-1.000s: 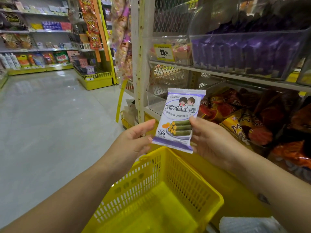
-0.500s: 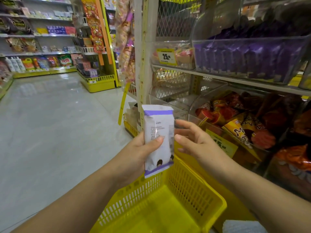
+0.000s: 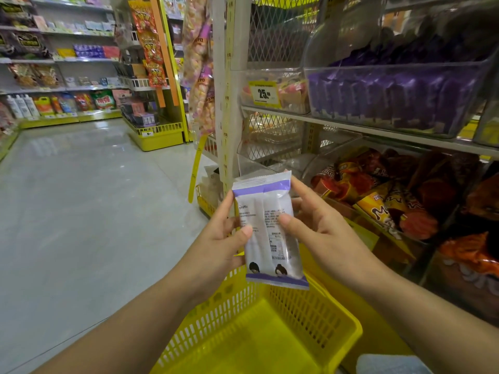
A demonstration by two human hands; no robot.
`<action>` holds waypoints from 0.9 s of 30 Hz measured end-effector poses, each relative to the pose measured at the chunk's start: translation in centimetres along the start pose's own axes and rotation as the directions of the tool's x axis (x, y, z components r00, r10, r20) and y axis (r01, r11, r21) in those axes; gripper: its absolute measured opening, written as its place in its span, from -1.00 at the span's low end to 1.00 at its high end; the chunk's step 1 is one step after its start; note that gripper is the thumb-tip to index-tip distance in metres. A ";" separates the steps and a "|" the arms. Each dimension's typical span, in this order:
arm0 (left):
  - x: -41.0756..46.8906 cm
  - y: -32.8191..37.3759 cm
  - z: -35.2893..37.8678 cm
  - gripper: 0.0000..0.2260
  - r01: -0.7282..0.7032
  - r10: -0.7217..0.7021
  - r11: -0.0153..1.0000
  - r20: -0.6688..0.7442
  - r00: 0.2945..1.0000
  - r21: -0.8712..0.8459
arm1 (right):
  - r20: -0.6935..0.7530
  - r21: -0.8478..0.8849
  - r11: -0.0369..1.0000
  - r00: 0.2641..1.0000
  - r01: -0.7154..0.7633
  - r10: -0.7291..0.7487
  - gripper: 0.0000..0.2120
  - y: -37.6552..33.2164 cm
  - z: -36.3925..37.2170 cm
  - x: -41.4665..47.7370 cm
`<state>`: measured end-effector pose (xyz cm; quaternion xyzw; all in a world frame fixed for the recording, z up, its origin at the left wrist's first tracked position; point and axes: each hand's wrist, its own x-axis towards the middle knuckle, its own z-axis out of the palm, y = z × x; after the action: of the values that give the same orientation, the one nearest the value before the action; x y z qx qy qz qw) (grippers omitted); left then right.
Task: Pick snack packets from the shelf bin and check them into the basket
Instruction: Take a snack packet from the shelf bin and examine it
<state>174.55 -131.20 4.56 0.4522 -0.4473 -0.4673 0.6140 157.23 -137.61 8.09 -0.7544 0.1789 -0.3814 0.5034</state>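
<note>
1. Basket [image 3: 348, 329]: yellow, slatted, mouth up, directly beneath the hands. No packet shows on the part of its floor in view.
2. Left hand [image 3: 216, 238]: thumb curled onto the packet's left edge, fingers behind it; it grips the packet.
3. Right hand [image 3: 321, 233]: thumb tip pressed on the packet's face, index finger at the upper right corner, remaining fingers behind; it pinches the packet.
4. Snack packet [image 3: 270, 230]: 1 unit, white with purple bands, upright, its small-print side facing the wearer. Held between both hands above the basket's far rim.
5. Lower bin [image 3: 328, 160]: clear, to the right, heaped with orange and red packets.
6. Upper bin [image 3: 391, 74]: clear, 1 shelf higher, filled with purple packets. Judged the likely source, going by colour.
7. Price tag [image 3: 263, 93]: yellow, reads 25, on a neighbouring bin.
8. Far shelves [image 3: 67, 103]: stocked, across the pale floor [image 3: 81, 198].

Status, as judged: picking of 1 packet is done and its checking is in hand. Placing it in the basket is not yet done. More packets remain in the bin.
</note>
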 end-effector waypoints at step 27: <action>-0.3 1.5 0.8 -0.55 0.083 -0.106 0.984 -0.143 0.984 -0.158 | 0.199 -0.271 0.960 0.972 -0.069 0.126 -0.23 2.7 -0.6 -0.2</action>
<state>173.97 -130.76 6.16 0.4590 -0.3407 -0.4930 0.6559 156.96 -139.07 5.71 -0.8412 0.2096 -0.2453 0.4340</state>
